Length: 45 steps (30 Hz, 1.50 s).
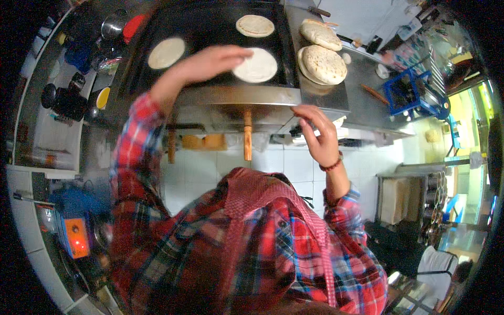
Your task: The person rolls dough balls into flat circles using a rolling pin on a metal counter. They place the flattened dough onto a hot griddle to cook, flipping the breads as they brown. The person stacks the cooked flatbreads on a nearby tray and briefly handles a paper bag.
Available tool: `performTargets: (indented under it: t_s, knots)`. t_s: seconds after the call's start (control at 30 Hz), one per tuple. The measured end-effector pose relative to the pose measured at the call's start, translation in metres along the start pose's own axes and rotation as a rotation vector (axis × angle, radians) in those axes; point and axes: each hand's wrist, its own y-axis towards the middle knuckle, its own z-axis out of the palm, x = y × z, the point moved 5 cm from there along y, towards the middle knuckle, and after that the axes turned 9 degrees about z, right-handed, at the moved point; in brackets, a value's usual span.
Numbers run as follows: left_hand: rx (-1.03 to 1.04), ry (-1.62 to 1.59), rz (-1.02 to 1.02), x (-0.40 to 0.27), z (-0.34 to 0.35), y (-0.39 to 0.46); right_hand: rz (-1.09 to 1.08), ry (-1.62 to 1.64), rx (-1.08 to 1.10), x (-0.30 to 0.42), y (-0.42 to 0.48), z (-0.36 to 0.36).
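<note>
My left hand [214,62], blurred, reaches over the black griddle [204,23] with fingers stretched out. Its fingertips overlap the edge of a pale, round flatbread [258,66]; I cannot tell whether they touch it. Another dough round [167,53] lies to the left on the griddle, and a lightly browned flatbread [255,26] lies farther back. My right hand [321,138] is bent, thumb apart from the fingers, holding nothing. Its fingertips are at the right end of the griddle's metal front edge [252,95]. Browned flatbreads [325,65] are piled on the steel surface right of the griddle.
A wooden handle [247,143] juts out below the griddle's front. On the right counter are a brown stick-like tool [374,94] and a blue-framed rack [405,92]. A steel bowl [114,24] and a red round object [134,28] sit at the back left.
</note>
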Motion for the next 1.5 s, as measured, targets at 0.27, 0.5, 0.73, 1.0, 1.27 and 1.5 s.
performTargets:
  t_s: [0.27,0.5,0.73,1.0,1.27,1.5]
  knots:
    - [0.520,0.795,-0.273,0.125,-0.006,0.026,-0.135,-0.104,0.109,0.031,0.027,0.023]
    - [0.382,0.553,-0.068,0.135,-0.065,-0.026,-0.167,-0.263,0.177,0.031,0.066,0.024]
    - [0.406,0.628,-0.148,0.149,-0.055,-0.032,-0.241,-0.759,0.561,-0.037,0.167,0.117]
    - [0.480,0.385,-0.312,0.156,-0.063,-0.055,-0.076,-1.043,0.888,-0.071,0.176,0.144]
    - [0.502,0.623,-0.375,0.153,-0.039,-0.022,-0.059,-1.020,0.734,-0.083,0.176,0.145]
    - [0.311,0.346,-0.233,0.196,-0.049,-0.020,-0.146,-0.833,0.519,-0.065,0.171,0.128]
